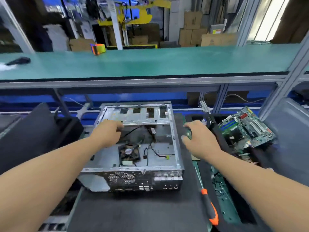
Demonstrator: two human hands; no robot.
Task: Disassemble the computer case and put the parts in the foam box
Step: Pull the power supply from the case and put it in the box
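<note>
the right hand [199,139] pinched what looked like a small green board [189,132] beside the open computer case [175,131]. the left hand [107,133] reached inside the case, fingers curled round a black cable [128,132]. a motherboard [247,128] lay in the foam box [222,141] to the right.

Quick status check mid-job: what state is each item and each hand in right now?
Computer case: lid off, motherboard out, fan and cables inside.
Motherboard: removed, lying tilted in the black box at right.
Screwdriver: lying unused on the mat.
Left hand: inside the case, gripping a black cable.
Right hand: holding a small green part beside the case.
</note>
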